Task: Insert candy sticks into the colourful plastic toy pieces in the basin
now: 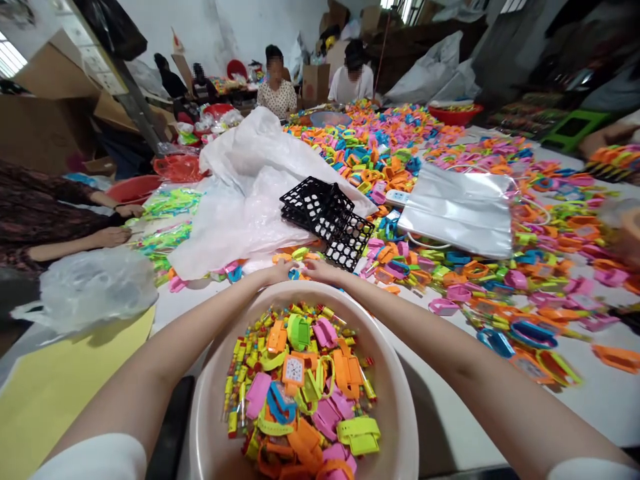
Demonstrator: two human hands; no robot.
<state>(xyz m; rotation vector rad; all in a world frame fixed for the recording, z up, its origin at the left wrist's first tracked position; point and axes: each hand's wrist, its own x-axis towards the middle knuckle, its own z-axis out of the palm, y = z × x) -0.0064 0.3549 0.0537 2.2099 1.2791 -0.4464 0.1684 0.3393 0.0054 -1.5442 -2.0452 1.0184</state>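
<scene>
Both my arms reach around a large cream basin (404, 400) to its far rim. My left hand (280, 272) and my right hand (320, 271) are close together just beyond that rim, beside a small blue piece (295, 273) between their fingertips. Whether either hand grips it is too small to tell. Inside the basin lie plastic toy watches in orange, pink, green and blue, one with a square white dial (293, 369), over many small yellow and red tubes (240, 373). Black plastic grid trays (325, 217) rest past my hands on white plastic sheeting (245, 193).
Loose toy watches (390, 140) cover much of the table. A silvery sheet (457, 210) with a white cord lies at right. A plastic bag (95, 290) and yellow sheet (75, 387) are at left. Several people sit around, with a person's hands (117, 227) at left.
</scene>
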